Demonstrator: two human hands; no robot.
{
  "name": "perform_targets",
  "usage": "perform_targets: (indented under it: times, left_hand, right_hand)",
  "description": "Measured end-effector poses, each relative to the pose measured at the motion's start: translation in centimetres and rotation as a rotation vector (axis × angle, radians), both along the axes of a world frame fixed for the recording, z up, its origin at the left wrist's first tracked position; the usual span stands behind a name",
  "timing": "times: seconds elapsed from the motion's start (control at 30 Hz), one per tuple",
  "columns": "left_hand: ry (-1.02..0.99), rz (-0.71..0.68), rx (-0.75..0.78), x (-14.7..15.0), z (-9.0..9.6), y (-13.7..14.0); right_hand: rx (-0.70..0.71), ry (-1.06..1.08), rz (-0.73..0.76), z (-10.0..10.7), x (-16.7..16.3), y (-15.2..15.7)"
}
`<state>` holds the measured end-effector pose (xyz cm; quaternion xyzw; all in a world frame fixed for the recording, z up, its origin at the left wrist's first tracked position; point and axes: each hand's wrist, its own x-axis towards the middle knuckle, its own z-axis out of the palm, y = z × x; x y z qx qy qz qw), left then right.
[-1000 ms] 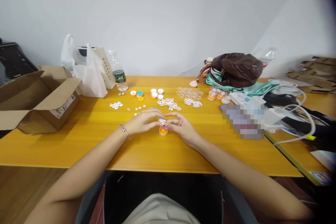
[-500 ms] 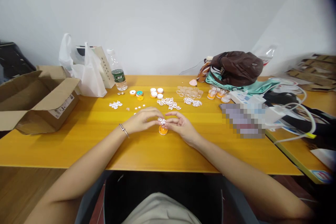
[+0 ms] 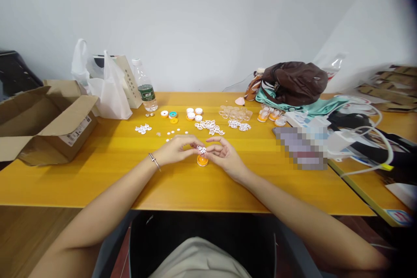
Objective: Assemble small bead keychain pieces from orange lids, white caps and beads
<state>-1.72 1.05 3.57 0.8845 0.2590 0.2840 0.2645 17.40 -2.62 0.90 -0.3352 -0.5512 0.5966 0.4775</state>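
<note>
Between my two hands, above the middle of the table, is a small white openwork plastic piece [image 3: 201, 150]. My left hand [image 3: 180, 149] pinches it from the left with thumb and fingertips. From the right, my right hand [image 3: 225, 156] grips it between thumb and index finger, its other fingers curled. Just below the fingertips a round orange cup-like part [image 3: 202, 160] with a pale rim sits on the table. More white openwork pieces [image 3: 210, 127] lie in a loose group behind my hands, with a second group [image 3: 239, 125] to their right.
Clear plastic cups [image 3: 235, 113], white and orange round parts [image 3: 194, 114], white knobbed parts [image 3: 143, 129] and small white discs [image 3: 177, 130] lie farther back. A cardboard box [image 3: 48, 121] and water bottle [image 3: 145, 89] stand left. A phone [image 3: 299, 147], power strip and brown bag [image 3: 295, 82] are right.
Both hands keep the white openwork piece over the orange part, with only slight finger movement. The view has shifted a little.
</note>
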Motion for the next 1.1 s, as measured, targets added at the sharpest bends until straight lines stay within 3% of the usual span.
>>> perform_targets:
  times: [0.33, 0.57, 0.87, 1.1]
  left_hand:
    - [-0.006, 0.016, -0.008, 0.6, 0.1, -0.7]
    - [-0.261, 0.123, -0.344, 1.3, -0.3, -0.5]
    - [-0.352, 0.164, -0.545, 1.4, -0.4, -0.3]
    - [-0.345, 0.172, -0.559, 1.4, -0.2, -0.4]
  right_hand:
    - [0.070, -0.028, -0.066, -0.5, -0.3, 0.4]
    - [0.177, 0.027, -0.166, -0.7, -0.5, 0.4]
    - [-0.029, 0.123, -0.117, -0.7, -0.9, 0.1]
    - [-0.189, 0.118, -0.101, -0.6, -0.9, 0.2]
